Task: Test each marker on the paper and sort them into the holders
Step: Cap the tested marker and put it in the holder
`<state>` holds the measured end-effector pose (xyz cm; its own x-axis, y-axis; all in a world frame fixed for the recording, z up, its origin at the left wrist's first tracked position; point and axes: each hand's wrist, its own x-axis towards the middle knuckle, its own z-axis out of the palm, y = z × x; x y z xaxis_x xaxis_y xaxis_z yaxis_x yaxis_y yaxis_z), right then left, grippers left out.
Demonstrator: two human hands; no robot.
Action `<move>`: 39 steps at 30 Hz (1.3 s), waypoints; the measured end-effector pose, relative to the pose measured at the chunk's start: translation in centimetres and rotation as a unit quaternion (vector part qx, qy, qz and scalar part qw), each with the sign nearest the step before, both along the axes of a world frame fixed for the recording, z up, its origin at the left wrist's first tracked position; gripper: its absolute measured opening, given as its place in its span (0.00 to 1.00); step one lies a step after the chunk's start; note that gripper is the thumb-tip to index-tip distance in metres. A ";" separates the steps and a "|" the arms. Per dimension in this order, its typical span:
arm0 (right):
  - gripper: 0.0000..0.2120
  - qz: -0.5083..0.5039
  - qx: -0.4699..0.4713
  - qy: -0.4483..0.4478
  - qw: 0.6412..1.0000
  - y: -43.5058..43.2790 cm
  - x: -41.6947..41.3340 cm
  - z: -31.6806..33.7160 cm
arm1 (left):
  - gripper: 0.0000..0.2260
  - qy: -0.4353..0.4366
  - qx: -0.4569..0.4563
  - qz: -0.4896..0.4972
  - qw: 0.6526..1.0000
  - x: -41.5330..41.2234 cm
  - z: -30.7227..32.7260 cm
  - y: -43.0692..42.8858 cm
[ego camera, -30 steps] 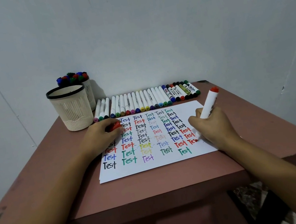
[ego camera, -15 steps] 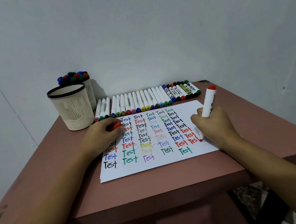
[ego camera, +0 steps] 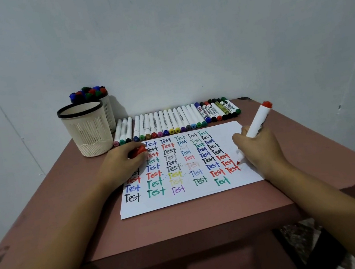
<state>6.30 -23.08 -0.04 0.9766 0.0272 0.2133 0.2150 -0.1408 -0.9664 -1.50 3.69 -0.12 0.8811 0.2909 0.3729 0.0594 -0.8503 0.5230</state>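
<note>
**Red marker at the paper, its cap waiting in the other hand**

Far left on the pinkish-brown wooden table (ego camera: 56,210) stands a cream mesh holder with a black rim (ego camera: 89,133); what's inside I can't tell. Just behind it, a second cream holder (ego camera: 108,112) is packed with capped markers. Moving across: the left hand (ego camera: 121,163) rests on the left edge of the white sheet of paper (ego camera: 181,200), fingers curled round a red plastic cap (ego camera: 138,151). The sheet is crowded with columns of "Test" in many colours. Beyond its far edge lies a row of capped white-barrelled markers (ego camera: 170,121), side by side.

Now the right hand (ego camera: 259,149): fingers bunched together, pinching a white-barrelled red marker (ego camera: 259,119) in a writing grip, barrel tilted up and away. Its red felt tip (ego camera: 238,162) sits at the end of a fresh red "Test", touching or barely off the paper, hard to call.

So this looks like the testing step, with the word about finished. Next, I'd say, the two hands must meet to cap it, then it goes left to a holder.
</note>
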 end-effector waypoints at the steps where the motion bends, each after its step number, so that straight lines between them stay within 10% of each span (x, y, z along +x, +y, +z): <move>1: 0.14 -0.004 0.025 0.021 0.999 -0.1 0.1 0.1 | 0.17 0.001 0.000 0.001 1.000 0.0 0.0 0.0; 25: 0.07 0.278 0.294 0.184 0.896 6.5 0.6 3.4 | 0.16 -0.097 0.049 -0.084 0.991 -0.1 0.1 -1.8; 39: 0.04 0.348 0.179 0.128 0.911 7.8 0.5 2.3 | 0.15 -0.126 0.064 -0.130 0.981 0.4 0.4 -2.1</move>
<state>6.83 -15.30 2.22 0.7682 0.6327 0.0975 -0.1076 0.2778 -0.9546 -1.11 1.62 0.24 0.7943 0.0046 0.6075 -0.2858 -0.8795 0.3805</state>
